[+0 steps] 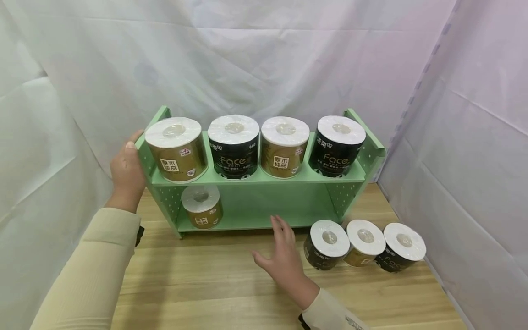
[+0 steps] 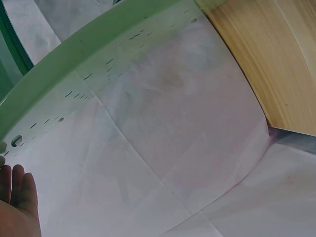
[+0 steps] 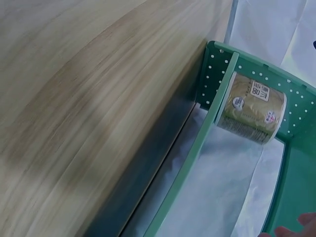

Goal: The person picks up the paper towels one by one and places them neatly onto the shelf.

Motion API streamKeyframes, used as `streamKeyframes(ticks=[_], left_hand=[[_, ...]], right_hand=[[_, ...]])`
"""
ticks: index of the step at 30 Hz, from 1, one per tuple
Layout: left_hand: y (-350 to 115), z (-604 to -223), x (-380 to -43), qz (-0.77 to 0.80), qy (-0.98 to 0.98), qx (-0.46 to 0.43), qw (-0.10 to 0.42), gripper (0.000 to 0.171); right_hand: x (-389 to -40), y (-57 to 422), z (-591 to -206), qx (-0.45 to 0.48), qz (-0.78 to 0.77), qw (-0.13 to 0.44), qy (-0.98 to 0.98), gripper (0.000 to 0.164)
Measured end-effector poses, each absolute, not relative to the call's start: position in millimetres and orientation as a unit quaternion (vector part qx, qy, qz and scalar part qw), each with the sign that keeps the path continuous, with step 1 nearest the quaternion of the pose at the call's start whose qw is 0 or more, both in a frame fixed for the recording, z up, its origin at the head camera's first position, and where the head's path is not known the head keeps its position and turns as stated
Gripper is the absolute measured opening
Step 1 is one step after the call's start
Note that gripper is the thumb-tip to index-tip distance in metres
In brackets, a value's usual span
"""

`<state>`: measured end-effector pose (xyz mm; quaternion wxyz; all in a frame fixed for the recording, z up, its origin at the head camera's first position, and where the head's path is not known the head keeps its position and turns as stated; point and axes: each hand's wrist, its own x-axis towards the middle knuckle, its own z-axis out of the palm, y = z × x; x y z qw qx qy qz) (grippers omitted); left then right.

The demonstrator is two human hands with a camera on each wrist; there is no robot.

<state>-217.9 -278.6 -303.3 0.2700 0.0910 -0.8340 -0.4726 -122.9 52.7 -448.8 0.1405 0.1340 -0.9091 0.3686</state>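
A two-tier green shelf (image 1: 264,182) stands on the table. My left hand (image 1: 127,172) holds the upper edge of its left side panel; in the left wrist view a few fingers (image 2: 23,190) show beside the panel. My right hand (image 1: 284,259), fingers spread and holding nothing, hovers before the lower tier, left of a black-wrapped toilet roll (image 1: 323,256). On the lower tier, at its left end, stands a gold-wrapped toilet roll (image 1: 204,217), also seen in the right wrist view. Several rolls, gold and black alternating, line the top tier, including a gold roll (image 1: 177,158) at the left.
Right of the black roll on the wooden table (image 1: 198,284) stand another gold roll (image 1: 365,243) and another black roll (image 1: 398,254), close together. White cloth (image 1: 264,59) hangs behind the shelf and at both sides.
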Motion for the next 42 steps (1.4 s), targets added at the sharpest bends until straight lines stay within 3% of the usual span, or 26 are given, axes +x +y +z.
streamKeyframes(ticks=[13,26,42], left_hand=[[-279.4,-301.2,-217.5,-0.483,-0.827,0.091,0.272,0.049],[-279.2,-301.4,-215.9,-0.481,-0.832,0.081,0.264,0.05],[-277.4,-301.8,-215.4,-0.489,-0.828,0.079,0.262,0.05]], right_hand=[[-107.0,91.9,-456.7,0.089,0.354,0.16,-0.917,0.094],[-97.5,125.3,-479.3,0.065,0.334,0.25,-0.906,0.089],[-96.1,155.8,-484.8,-0.045,0.346,0.288,-0.892,0.092]])
